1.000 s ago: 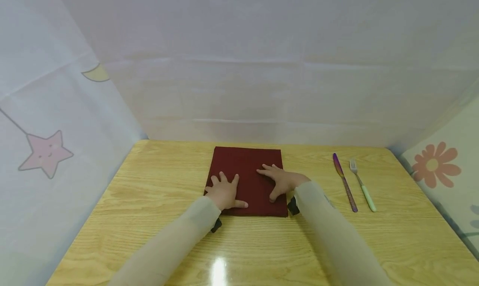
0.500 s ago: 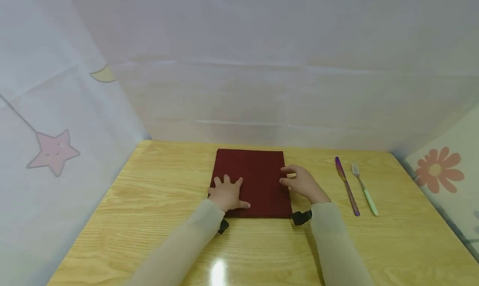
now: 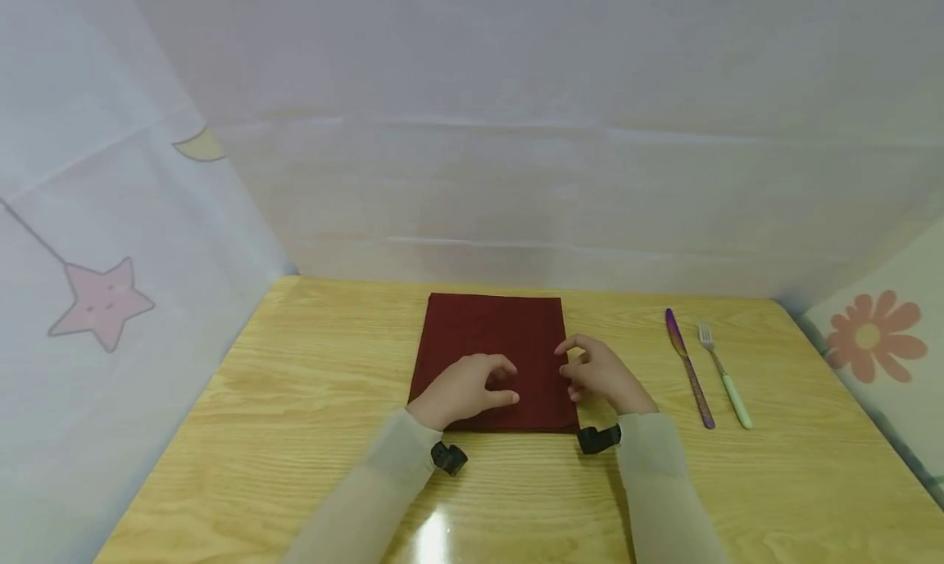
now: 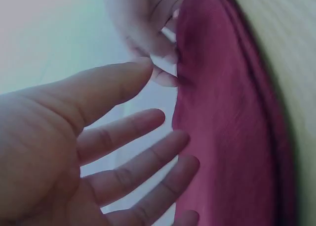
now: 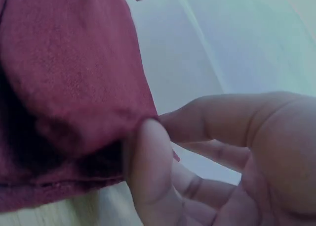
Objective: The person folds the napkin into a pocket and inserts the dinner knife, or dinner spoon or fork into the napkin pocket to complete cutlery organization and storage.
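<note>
A dark red folded cloth [image 3: 501, 322] lies flat on the wooden table, its layers visible along the side in the left wrist view. At its right edge my right hand [image 3: 601, 375] pinches a bit of the upper layer. The right wrist view shows that fabric [image 5: 84, 129] lifted slightly between the thumb and finger, with a dark gap beneath. My left hand [image 3: 465, 388] is over the near left part of the cloth, fingers loosely bent and spread, holding nothing. In the left wrist view its fingertips [image 4: 180, 137] hang close over the cloth.
A purple knife [image 3: 689, 367] lies right of the cloth, beside a fork [image 3: 726, 379] with a pale green handle. White printed sheets [image 3: 472, 195] enclose the back and sides of the table [image 3: 310, 384]. Each wrist wears a small black device [image 3: 599, 439].
My right hand has moved from lying spread on the cloth to its right edge and now pinches it. My left hand has lifted off its flat press and turned, fingers bending.
</note>
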`<state>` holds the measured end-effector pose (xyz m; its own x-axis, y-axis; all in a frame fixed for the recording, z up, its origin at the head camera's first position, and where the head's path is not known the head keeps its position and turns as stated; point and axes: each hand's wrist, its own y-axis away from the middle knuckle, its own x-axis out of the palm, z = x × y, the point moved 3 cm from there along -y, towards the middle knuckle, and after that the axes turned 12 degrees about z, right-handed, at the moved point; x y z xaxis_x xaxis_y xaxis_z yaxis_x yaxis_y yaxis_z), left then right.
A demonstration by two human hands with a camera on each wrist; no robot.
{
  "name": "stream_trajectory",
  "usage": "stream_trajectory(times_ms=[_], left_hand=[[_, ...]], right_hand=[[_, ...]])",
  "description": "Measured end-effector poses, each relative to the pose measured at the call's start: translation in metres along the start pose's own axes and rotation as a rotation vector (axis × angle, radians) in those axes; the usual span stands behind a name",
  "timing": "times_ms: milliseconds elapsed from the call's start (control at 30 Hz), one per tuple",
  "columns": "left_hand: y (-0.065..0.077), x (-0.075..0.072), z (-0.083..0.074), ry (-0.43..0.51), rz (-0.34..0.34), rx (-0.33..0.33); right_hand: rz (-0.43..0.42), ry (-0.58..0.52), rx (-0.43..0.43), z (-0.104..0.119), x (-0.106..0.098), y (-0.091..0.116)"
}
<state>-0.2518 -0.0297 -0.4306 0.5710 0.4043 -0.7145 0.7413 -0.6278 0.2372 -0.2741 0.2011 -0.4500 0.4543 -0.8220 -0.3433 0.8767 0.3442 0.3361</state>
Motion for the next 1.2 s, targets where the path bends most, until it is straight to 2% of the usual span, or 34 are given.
stream_trajectory(times_ms=[100, 267, 400, 533, 667, 833, 1033, 1200], left_hand=[[-0.004, 0.009, -0.004, 0.021, 0.011, 0.022], [-0.008, 0.024, -0.011, 0.089, 0.025, 0.034], [-0.010, 0.028, -0.012, 0.075, -0.040, 0.034], [-0.012, 0.026, -0.007, 0.075, -0.106, 0.025], [-0.012, 0.018, -0.002, 0.082, -0.115, 0.012], [-0.009, 0.005, 0.003, 0.139, -0.123, -0.007], [-0.008, -0.005, 0.011, 0.181, -0.193, -0.005], [-0.011, -0.013, 0.019, 0.235, -0.283, -0.012]], right_hand=[[0.016, -0.027, -0.028, 0.001, 0.000, 0.000], [0.010, -0.161, -0.116, 0.007, 0.001, 0.000], [0.025, -0.268, -0.176, 0.011, 0.004, -0.001], [0.038, -0.314, -0.214, 0.012, 0.005, -0.003], [0.011, -0.290, -0.230, 0.009, 0.003, -0.005], [-0.071, -0.274, -0.236, 0.009, -0.002, -0.005], [-0.220, -0.198, -0.250, 0.005, -0.012, -0.007], [-0.272, -0.055, -0.202, 0.000, -0.015, -0.018]])
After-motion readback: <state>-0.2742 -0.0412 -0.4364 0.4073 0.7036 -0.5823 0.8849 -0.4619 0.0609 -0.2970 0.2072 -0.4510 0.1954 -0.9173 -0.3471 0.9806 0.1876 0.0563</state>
